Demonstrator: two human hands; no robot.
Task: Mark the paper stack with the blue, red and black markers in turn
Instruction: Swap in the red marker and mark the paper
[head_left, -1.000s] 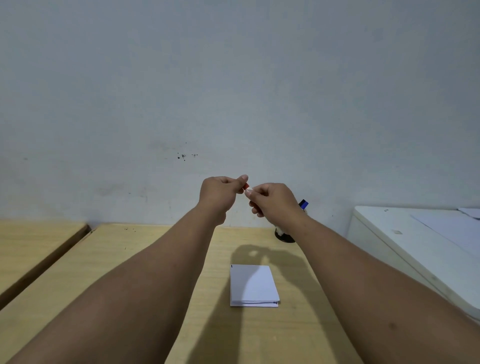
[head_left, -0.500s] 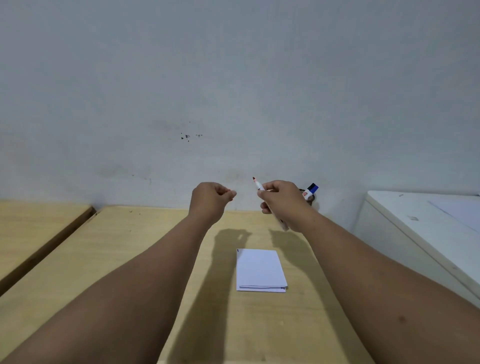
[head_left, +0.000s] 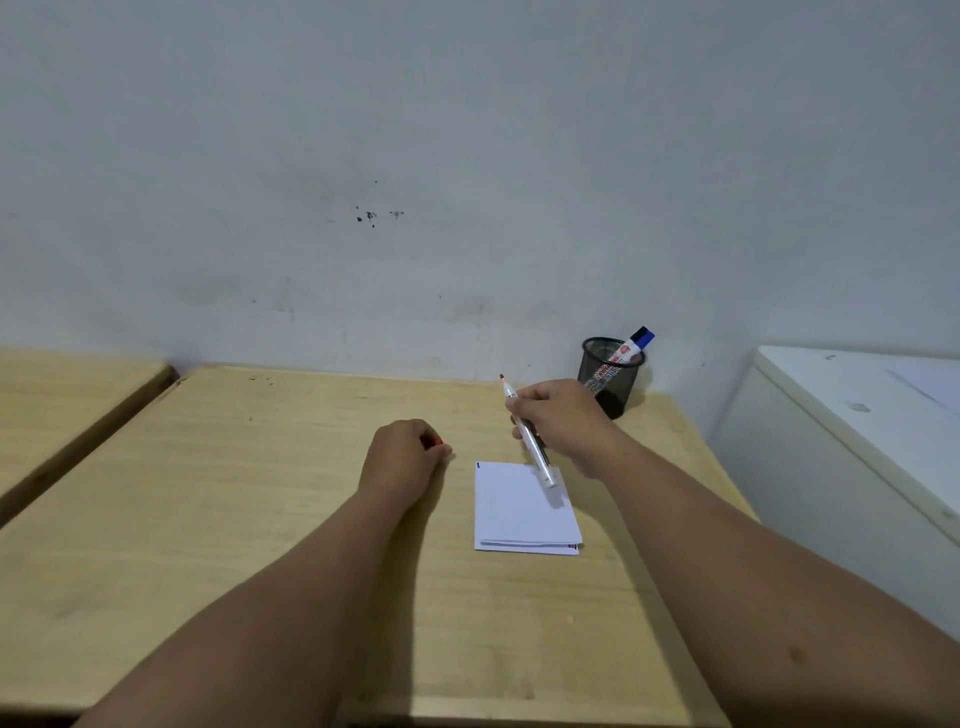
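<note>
- The paper stack (head_left: 524, 506) lies flat on the wooden bench (head_left: 260, 519), right of centre, its near edge showing several sheet layers with small blue and red marks at the right corner and a short blue mark at the far left corner.
- Bare bench surrounds the stack on every side: a wide stretch to the left, a narrower strip to the bench's right edge, open wood toward the front edge.
- The red marker (head_left: 530, 434), uncapped, is tilted with its red tip up and away toward the wall; its white rear end hangs over the stack's far right corner, casting a shadow on the top sheet.
- The right hand (head_left: 563, 418) has its grip closed around the marker's middle, above the stack's far edge.
- The left hand (head_left: 405, 452) is curled into a fist just left of the stack, low over the bench; a bit of red (head_left: 435, 442) shows between its fingers, though what it is cannot be told.
- A black mesh cup (head_left: 610, 376) stands near the wall behind the right hand, holding the blue marker (head_left: 631, 348), which leans right.
- A white cabinet (head_left: 841, 415) sits beside the bench's right edge; a second wooden top (head_left: 62, 400) lies left, across a narrow gap.
</note>
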